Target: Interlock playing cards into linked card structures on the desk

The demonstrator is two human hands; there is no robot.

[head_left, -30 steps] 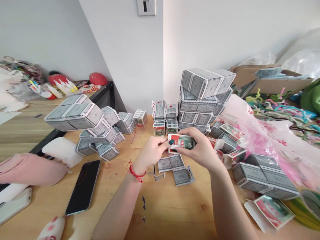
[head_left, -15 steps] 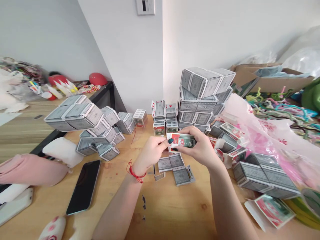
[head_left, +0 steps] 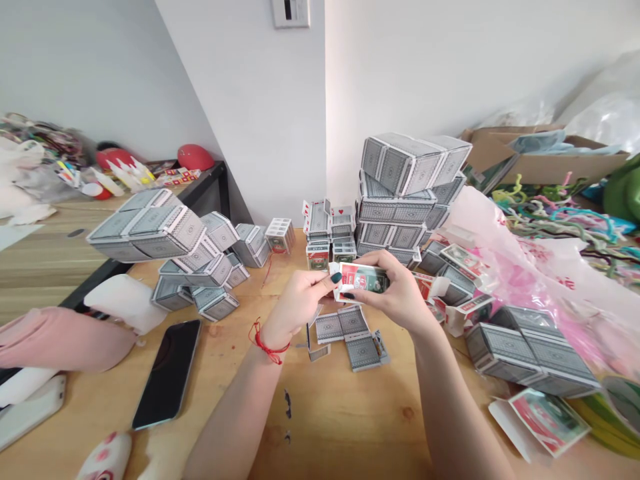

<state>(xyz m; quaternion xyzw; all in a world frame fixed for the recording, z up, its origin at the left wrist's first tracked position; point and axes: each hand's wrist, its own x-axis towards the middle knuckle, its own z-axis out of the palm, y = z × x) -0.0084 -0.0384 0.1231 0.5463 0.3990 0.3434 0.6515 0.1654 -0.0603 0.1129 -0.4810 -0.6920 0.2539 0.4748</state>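
Note:
My right hand (head_left: 393, 291) grips a red and green playing-card box (head_left: 364, 278) from its right end, fingers along the top edge and thumb below. At the box's left end, my left hand (head_left: 303, 297) pinches the white end flap between thumb and finger; its other fingers are curled and partly hidden. The box is held above the table. Under it lie grey patterned playing cards (head_left: 363, 352), some joined flat, beside a small folded card piece (head_left: 319, 353). Behind the hands stand card boxes (head_left: 318, 257) with loose cards on top.
Tall stacks of card-covered blocks (head_left: 400, 167) rise at the right, with another stack (head_left: 145, 230) at the left. A phone (head_left: 167, 373) lies left of my arm. An opened card box (head_left: 547, 420) and a roll of tape (head_left: 613, 413) sit front right, near pink plastic bags (head_left: 530, 267).
Both hands have shifted slightly left and up with the box. The left thumb and finger have drawn a little toward the left at its flap end.

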